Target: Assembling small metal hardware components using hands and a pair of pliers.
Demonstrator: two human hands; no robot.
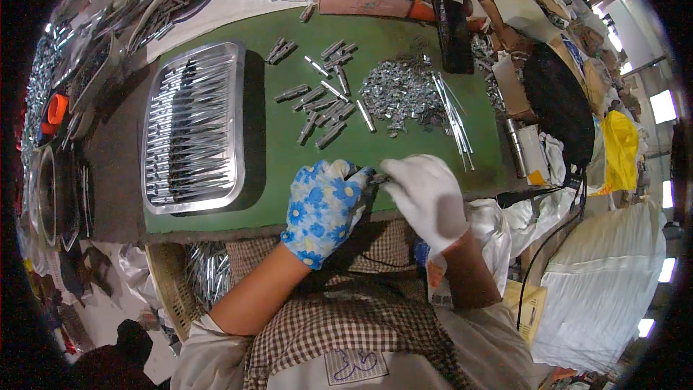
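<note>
My left hand (323, 206), in a white glove with blue flowers, is closed with its fingertips at the near edge of the green mat (278, 202). My right hand (427, 198), in a plain white glove, meets it there in a pinch. Between the fingertips shows a small dark metal piece (378, 179), mostly covered by the gloves, its kind unclear. Just beyond the hands lie several short metal cylinders (330, 112), scattered loosely. A heap of small shiny metal parts (404, 92) sits to their right, beside several thin metal rods (455, 123).
A silver tray (240, 130) on the left holds rows of slim metal pieces with pointed ends. At the back stands a pink box (354, 3) of small parts. A black oblong object (453, 36) lies at the mat's far right. Below the left edge, a basket (172, 285) holds metal rods.
</note>
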